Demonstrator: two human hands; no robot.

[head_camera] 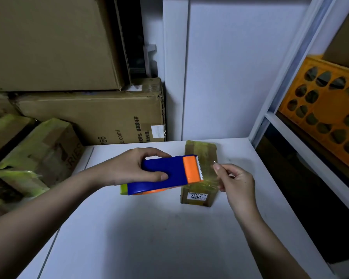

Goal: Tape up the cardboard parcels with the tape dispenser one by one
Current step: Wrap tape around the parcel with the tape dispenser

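Observation:
My left hand (133, 168) grips a blue and orange tape dispenser (165, 174) held just above the white table (149, 228). Its toothed orange end points right. A short strip of clear yellowish tape (209, 174) runs from that end to my right hand (234, 184), which pinches the free end between thumb and finger. Under the tape lies a small cardboard parcel (199, 152), wrapped in yellowish tape, with a white label reading 2017 on its near end.
Large cardboard boxes (93, 117) are stacked at the back left. Several taped parcels (34, 154) lie piled at the left edge. A white shelf frame (270, 109) rises on the right, with an orange plastic crate (326, 109) on it.

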